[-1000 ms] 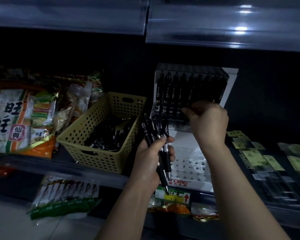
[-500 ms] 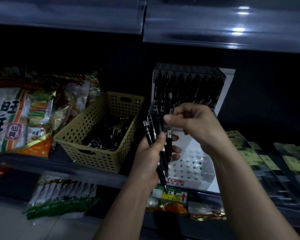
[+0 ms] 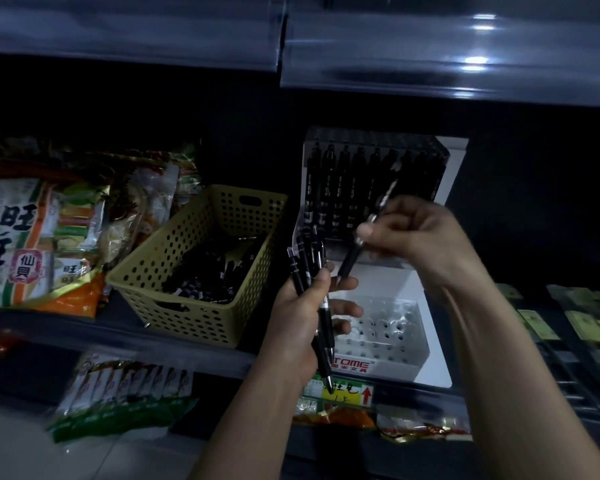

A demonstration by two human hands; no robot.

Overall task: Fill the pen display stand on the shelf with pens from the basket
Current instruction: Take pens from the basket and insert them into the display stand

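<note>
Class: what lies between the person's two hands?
In the head view, one black pen, pinched by the right hand, slants down toward the left hand, which grips a pen bundle.

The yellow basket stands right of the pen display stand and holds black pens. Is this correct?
No. The head view shows the yellow basket left of the pen display stand, not right. It does hold black pens.

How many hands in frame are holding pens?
2. Left hand grips a bundle of pens in front of the display stand; right hand pinches a single pen just above. No other hands visible.
</note>
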